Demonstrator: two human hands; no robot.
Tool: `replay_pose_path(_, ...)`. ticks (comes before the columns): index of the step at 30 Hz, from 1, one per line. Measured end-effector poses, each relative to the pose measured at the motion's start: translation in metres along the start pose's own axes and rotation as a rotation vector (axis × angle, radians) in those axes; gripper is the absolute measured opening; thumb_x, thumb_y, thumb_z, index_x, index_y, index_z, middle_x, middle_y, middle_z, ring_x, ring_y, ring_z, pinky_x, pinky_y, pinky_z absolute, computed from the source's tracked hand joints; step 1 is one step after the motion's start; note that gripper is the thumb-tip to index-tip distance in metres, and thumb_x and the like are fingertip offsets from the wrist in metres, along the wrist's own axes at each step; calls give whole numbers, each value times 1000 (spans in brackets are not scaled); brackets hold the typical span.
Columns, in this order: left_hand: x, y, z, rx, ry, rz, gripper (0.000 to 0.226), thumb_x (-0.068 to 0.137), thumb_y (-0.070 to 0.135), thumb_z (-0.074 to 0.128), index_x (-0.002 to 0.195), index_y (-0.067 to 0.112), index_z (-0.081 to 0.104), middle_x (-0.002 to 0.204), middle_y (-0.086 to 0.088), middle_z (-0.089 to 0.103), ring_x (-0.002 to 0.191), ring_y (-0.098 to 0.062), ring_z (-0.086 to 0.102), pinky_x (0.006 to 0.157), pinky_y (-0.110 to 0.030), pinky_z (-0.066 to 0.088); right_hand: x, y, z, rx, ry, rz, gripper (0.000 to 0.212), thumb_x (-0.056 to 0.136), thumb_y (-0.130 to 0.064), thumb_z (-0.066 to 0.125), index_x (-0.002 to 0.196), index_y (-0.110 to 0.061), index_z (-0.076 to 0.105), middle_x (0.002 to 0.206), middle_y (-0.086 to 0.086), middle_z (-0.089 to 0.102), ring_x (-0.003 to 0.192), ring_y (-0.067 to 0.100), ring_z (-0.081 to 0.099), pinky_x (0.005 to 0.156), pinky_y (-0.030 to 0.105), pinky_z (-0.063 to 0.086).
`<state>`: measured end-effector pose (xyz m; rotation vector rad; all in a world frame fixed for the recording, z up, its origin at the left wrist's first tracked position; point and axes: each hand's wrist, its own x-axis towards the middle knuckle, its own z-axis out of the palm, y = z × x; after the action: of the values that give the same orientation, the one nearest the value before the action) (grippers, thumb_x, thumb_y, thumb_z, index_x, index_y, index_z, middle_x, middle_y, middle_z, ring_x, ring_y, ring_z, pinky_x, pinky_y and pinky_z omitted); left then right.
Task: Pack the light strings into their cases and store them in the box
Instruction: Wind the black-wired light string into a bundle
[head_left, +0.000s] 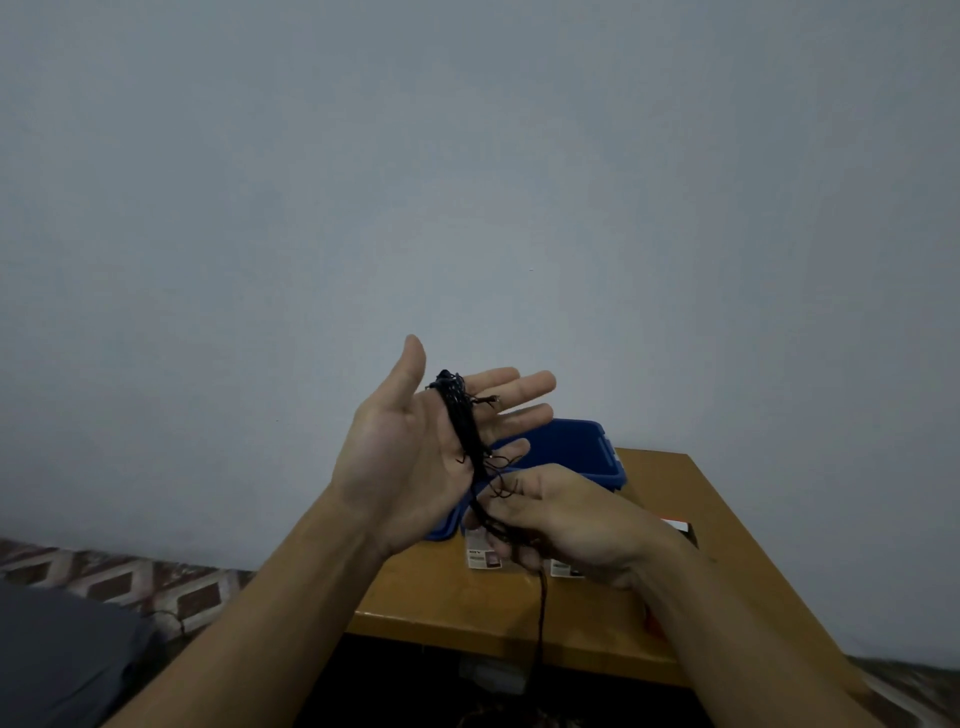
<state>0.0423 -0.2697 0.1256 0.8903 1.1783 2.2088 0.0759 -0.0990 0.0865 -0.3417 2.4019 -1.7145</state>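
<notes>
The dark light string (462, 426) is wound in loops around the open left hand (415, 447), whose fingers (511, 387) are spread flat, while the right hand (566, 519) at 4 o'clock pinches the trailing strand. It looks light, limp and tangle-prone, so it is best gripped across the whole bundle before it goes toward the blue box (587, 452) on the bench (727, 530).

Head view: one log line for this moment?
left hand open, light string wound around palm | right hand pinching strand | blue box on table

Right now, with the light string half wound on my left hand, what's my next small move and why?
Probably another wrap: the right hand pinches the light string, wound across the open left hand, and a loose tail still hangs below toward the table.
</notes>
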Motion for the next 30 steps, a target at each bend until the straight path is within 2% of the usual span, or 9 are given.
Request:
replay_pose_path(3,1,0,1,1,35,32,83,100,66,11,140,3,48,131,-15,67,122,-31,63,114,-53,35,-3,-2,-2,31,-14,-14,31,107,-27,47,105,-5,69,67,0,55,54,11,39,56,28,33)
replay_pose_path(8,2,2,2,6,112,102,79,101,64,13,138,5,50,128,-13,69,122,-29,64,115,-52,34,-3,-1,-1,91,2,1,35,105,-35,50,109,-5,68,67,-1,53,54,11,37,58,30,31)
replay_pose_path(12,2,0,1,105,179,205,72,103,59,15,138,7,50,125,-10,71,121,-26,65,115,-51,33,-3,-3,2,26,90,-48,24,103,-23,55,115,-5,65,63,-3,51,49,6,38,53,24,32)
replay_pose_path(17,2,0,5,175,213,288,67,103,55,16,141,9,46,126,-5,71,128,-16,59,119,-44,28,-5,-7,5,-21,93,-99,18,102,-22,57,106,-11,70,63,0,54,48,8,40,50,22,34)
replay_pose_path(19,2,-1,6,239,222,282,67,99,58,20,143,13,43,128,0,70,134,-11,53,121,-41,24,-5,-9,5,-61,141,-129,13,99,-21,63,94,-12,71,62,1,58,49,10,44,50,23,37)
replay_pose_path(21,3,-1,6,301,228,239,76,89,64,25,147,17,40,132,7,67,137,-7,46,122,-40,21,-5,-13,5,-68,197,-177,20,95,-20,68,77,-14,67,60,2,59,50,11,48,50,23,41)
replay_pose_path(24,7,-4,1,416,259,170,87,80,72,27,150,22,38,138,14,62,140,-4,41,124,-45,19,-6,-17,4,-11,245,-246,30,94,-17,68,65,-16,60,54,2,54,47,13,49,50,26,44)
replay_pose_path(27,12,-5,-8,552,313,143,90,78,80,27,147,25,43,134,15,64,135,-5,47,122,-49,23,-5,-19,1,46,290,-308,39,95,-14,66,57,-21,60,50,2,49,44,18,46,51,29,44)
replay_pose_path(30,11,-5,-12,707,316,66,90,80,80,25,145,21,45,124,8,70,123,-7,59,119,-47,31,-5,-23,-3,122,301,-341,41,95,-13,64,55,-21,59,48,1,45,43,19,42,53,32,42)
